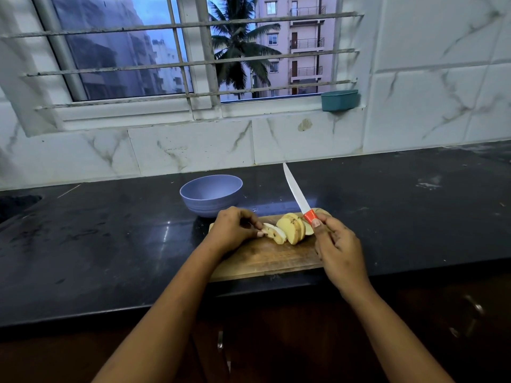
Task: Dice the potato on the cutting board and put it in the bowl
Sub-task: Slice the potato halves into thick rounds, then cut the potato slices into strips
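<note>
Head view: the pale yellow sliced potato (293, 228) lies on the brown wooden cutting board (265, 258), its slices leaning together. The left hand (235, 226) pinches the end slice in its fingers (255, 223), probably to separate it for dicing. The right hand (338, 250) grips the red-handled steel knife (297, 194), blade lifted clear. The round lavender bowl (211, 194) stands just behind the board on the black bench (110, 244), within easy reach.

This is a home kitchen: a black stone counter (110, 244) under a white marble-look tiled wall (428, 106), a wooden cutting board (262, 258) at the counter's front edge, cupboard doors (448, 322) below, and apartment blocks (304, 37) outside the barred window (124, 51).
</note>
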### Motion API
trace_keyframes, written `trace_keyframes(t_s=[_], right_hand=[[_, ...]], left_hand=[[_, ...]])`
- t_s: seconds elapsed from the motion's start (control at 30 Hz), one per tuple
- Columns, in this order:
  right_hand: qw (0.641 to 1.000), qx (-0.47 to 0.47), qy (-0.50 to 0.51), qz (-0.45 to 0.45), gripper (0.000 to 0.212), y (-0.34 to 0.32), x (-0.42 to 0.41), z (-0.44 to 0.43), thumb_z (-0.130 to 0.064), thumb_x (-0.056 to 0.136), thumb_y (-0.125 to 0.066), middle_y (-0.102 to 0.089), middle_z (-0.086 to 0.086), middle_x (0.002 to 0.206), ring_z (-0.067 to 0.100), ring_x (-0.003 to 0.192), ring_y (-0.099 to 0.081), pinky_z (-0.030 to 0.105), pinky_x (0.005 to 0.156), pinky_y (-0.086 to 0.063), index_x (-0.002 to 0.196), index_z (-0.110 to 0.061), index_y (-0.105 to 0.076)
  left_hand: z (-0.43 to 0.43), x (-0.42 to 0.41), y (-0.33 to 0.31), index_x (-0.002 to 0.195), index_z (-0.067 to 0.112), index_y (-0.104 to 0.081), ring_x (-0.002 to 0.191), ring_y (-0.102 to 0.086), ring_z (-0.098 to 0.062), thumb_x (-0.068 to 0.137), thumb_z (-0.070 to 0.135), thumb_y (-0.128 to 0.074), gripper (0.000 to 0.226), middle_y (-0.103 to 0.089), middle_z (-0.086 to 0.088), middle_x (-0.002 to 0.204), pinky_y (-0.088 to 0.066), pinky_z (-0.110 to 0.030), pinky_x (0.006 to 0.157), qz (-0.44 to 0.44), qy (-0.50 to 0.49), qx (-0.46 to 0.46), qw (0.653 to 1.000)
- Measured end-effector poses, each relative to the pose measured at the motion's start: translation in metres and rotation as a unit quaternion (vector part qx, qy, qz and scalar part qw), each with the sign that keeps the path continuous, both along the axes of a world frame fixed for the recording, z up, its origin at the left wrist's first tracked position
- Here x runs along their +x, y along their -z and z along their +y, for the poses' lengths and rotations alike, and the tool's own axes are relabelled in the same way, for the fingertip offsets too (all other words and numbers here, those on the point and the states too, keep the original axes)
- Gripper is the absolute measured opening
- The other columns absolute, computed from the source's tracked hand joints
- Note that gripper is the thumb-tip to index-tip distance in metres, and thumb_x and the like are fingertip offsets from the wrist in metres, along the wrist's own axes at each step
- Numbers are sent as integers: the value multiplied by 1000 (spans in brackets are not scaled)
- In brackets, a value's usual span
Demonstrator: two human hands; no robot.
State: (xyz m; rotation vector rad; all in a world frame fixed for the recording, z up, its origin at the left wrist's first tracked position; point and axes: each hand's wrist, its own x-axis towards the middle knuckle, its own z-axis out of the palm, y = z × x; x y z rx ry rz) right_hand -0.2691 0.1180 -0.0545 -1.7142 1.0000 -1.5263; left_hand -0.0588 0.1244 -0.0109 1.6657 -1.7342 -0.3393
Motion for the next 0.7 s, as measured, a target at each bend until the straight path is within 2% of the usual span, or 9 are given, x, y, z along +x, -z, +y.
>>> trace_keyframes(t_s=[0.2, 0.33, 0.47, 0.6, 0.7], right_hand=[[1000, 0, -5, -4, 24, 0, 0, 0, -23, 98, -51, -54, -24, 55, -1, 53, -51, 19, 55, -36, 116, -17, -66], [1000, 3, -7, -10, 25, 0, 0, -1, -24, 98, -51, -53, -22, 58, -1, 57, -52, 19, 59, -38, 117, -18, -66], [1000, 2, -4, -6, 26, 0, 0, -1, -25, 97, -51, -53, -23, 57, 0, 56, -52, 18, 57, -36, 117, -17, -66], [1000, 3, 4, -2, 25, -1, 1, -1, -23, 98, -51, -50, -21, 59, -1, 56, -50, 17, 58, -36, 116, -16, -66], [1000, 2, 1, 0, 25, -2, 1, 1, -23, 98, -51, -51, -19, 64, -1, 59, -50, 17, 59, -36, 116, -18, -66]], left_hand=[[-8, 10, 0, 94, 14, -74, 86, -60, -5, 78, 8, -75, 17, -69, 4, 94, -42, -1, 68, -10, -17, -11, 1000], [-9, 6, -2, 104, 12, -72, 98, -59, -11, 83, 2, -68, 24, -64, 1, 104, -46, -15, 86, -55, 30, 12, 998], [-8, 4, -3, 105, 12, -72, 98, -57, -10, 83, 8, -70, 22, -63, 0, 109, -42, -11, 81, -119, 44, 6, 992], [-7, 0, 1, 101, 13, -73, 98, -58, -18, 82, 15, -72, 19, -65, -2, 105, -48, -28, 87, -161, 18, -16, 987], [-3, -2, 0, 100, 13, -71, 98, -57, -18, 82, 19, -73, 19, -64, -3, 105, -49, -34, 89, -166, 3, -10, 986]])
